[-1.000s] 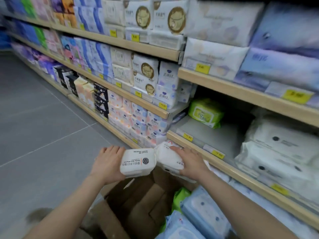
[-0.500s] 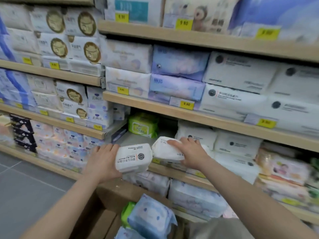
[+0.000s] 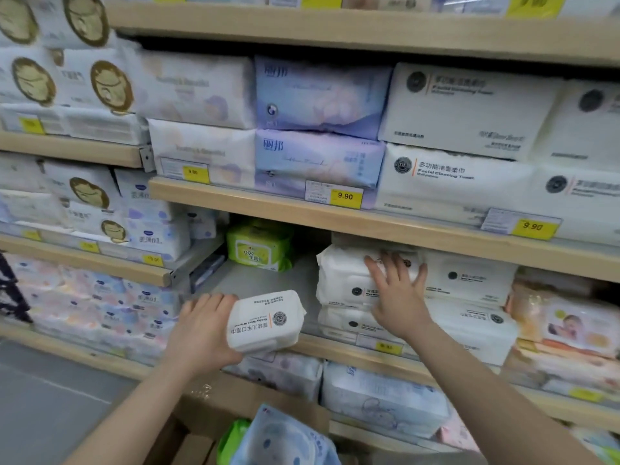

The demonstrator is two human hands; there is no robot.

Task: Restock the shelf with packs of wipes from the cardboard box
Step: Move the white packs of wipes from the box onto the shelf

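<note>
The left hand grips a white pack of wipes by its left end, fingers curled behind it and the pack jutting to the right, held in the air just in front of the shelf edge. The right hand is spread flat, fingers splayed, pressing against the front of a stack of white packs already on that shelf, well to the right of the held pack. Between the two lies a bare grey patch of shelf, with a green pack at the back. Below, the cardboard box holds a blue pack
</note>
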